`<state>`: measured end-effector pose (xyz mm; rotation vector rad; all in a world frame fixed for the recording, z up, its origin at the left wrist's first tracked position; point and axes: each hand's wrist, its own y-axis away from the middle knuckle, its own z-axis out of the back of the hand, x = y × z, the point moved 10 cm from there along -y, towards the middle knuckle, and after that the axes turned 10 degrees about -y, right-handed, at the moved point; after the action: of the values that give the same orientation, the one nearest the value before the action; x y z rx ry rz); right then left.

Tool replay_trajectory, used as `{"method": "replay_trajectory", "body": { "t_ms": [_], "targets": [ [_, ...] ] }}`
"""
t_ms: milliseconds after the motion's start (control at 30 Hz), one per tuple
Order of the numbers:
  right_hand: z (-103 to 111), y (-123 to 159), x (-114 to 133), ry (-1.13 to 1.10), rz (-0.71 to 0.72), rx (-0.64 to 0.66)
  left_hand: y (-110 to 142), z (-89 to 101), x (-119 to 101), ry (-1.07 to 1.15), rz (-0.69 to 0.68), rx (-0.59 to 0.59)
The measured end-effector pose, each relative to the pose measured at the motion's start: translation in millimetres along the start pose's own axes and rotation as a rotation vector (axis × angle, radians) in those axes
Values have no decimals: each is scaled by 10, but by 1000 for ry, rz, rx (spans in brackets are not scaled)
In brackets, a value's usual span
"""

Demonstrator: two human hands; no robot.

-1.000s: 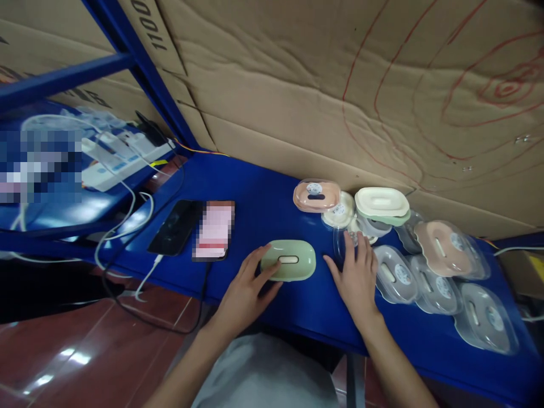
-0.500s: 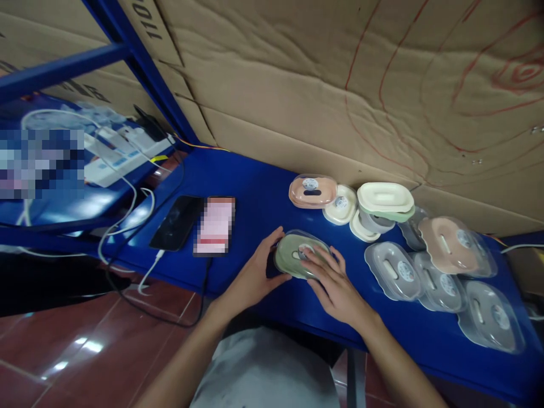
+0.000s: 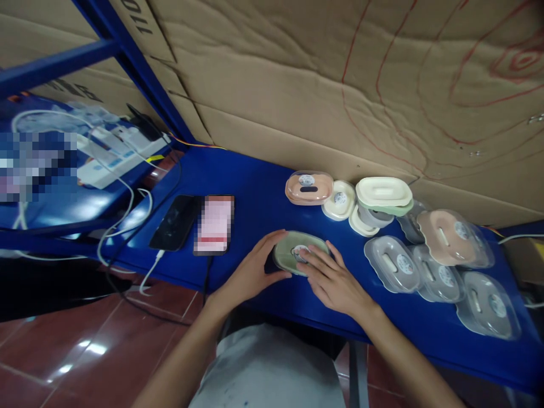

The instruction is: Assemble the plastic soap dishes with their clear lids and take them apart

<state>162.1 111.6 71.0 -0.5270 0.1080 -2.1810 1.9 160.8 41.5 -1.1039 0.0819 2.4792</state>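
A small oval green plastic box (image 3: pixel 284 254) with a clear cover and a round sticker sits low over the blue tabletop, between both of my hands. My left hand (image 3: pixel 250 272) curves around its left end, the thumb on the near side and the fingers on the far side. From the right, my right hand (image 3: pixel 334 277) grips the box, with fingertips across the cover at the sticker and a finger at the right end. The fingers partly hide the sticker. Whether the box's underside touches the table cannot be seen.
Right of my hands lie several grey boxes (image 3: pixel 393 264) and a peach box (image 3: pixel 448 235) under clear covers. Behind are another peach box (image 3: pixel 309 188), cream pieces (image 3: pixel 383 191) and a grey one. Two phones (image 3: pixel 175 222) with cables lie left. A cardboard wall (image 3: pixel 272 85) stands behind.
The view has shifted slightly. Both hands stay on the green box, and my right fingers lie over its cover almost as before.
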Motion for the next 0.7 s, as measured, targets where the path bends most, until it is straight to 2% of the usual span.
{"method": "replay_trajectory", "body": {
  "t_ms": [167,233,367,467,533,600,633,700],
  "targets": [
    [-67,-10,31,69,9,21,1,23,70,-11,2,15],
    [-67,5,3,56,-4,-16,10,10,94,-27,-2,11],
    [-1,11,-140,8,-118,-117,30,-10,150,-27,25,-17],
    [87,25,-102,-3,-131,-137,58,-55,166,14,45,24],
    [220,126,-26,7,-136,-162,88,-89,168,43,53,72],
    [462,378,13,33,-190,-249,115,-90,184,53,70,91],
    [632,578,1,65,-241,-327,123,-79,194,50,79,88],
    [1049,1153,-90,193,-400,-557,118,-49,197,27,88,71]
  ]
}}
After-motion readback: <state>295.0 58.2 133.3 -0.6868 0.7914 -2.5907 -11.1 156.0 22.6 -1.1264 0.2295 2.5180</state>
